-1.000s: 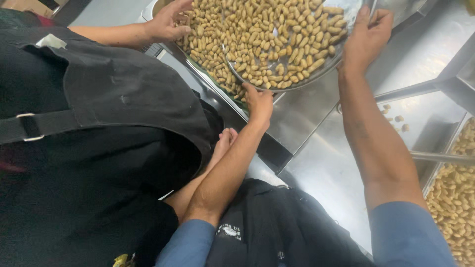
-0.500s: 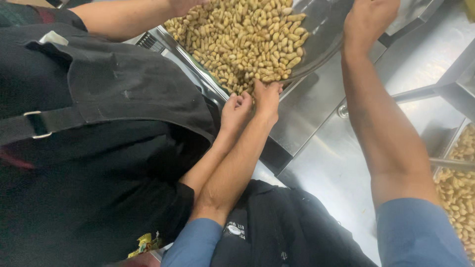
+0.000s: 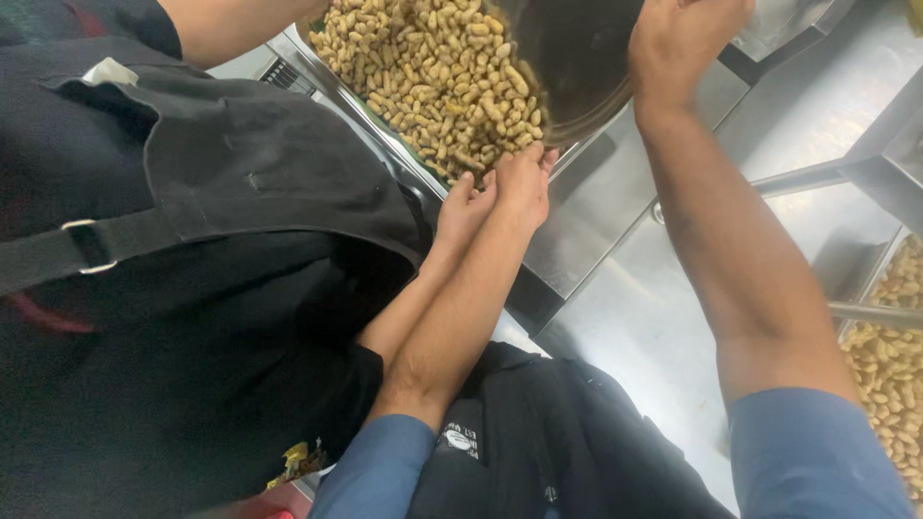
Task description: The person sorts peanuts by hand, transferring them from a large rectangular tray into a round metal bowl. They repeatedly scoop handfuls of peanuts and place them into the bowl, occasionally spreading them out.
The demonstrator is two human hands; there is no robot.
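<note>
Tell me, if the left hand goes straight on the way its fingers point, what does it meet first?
The left hand points up toward the tilted bowl. Its fingertips are already at the peanuts spilling over the rim, so it would probably meet those first, though depth is unclear.

The peanuts [image 3: 433,72] are light tan and yellow. The metal bowl [image 3: 577,67] looks dark grey and shiny inside. The counter [image 3: 673,317] is silver grey. The person's sleeves [image 3: 817,452] are blue. The apron [image 3: 221,173] on the other person is black, with a silver buckle [image 3: 87,248]. More tan peanuts fill a silver tray [image 3: 889,356].
</note>
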